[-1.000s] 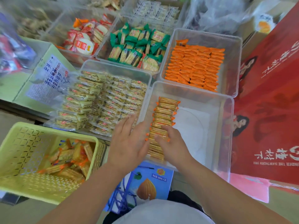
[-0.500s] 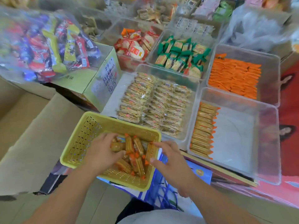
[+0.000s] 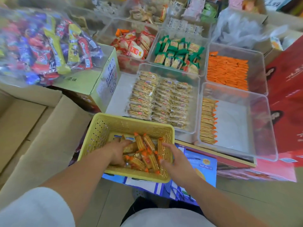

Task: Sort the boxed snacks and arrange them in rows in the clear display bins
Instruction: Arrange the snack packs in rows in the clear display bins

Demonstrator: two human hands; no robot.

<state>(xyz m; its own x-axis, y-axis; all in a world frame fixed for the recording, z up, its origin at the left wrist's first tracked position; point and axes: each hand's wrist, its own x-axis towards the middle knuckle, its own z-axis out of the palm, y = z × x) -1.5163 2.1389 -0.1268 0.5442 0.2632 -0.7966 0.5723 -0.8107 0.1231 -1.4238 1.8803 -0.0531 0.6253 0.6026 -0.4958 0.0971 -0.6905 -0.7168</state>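
Inside the yellow basket [image 3: 101, 128], biscuit packets [image 3: 148, 160] are touched by the left hand [image 3: 117, 153], grip indiscernible, and flanked by the open-fingered right hand [image 3: 175, 161].

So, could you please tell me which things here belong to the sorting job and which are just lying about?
In use: left hand, right hand, yellow basket, orange-tipped packs, clear bin with one row.
Lying about: candy bag, green carton, red gift box, blue bag.
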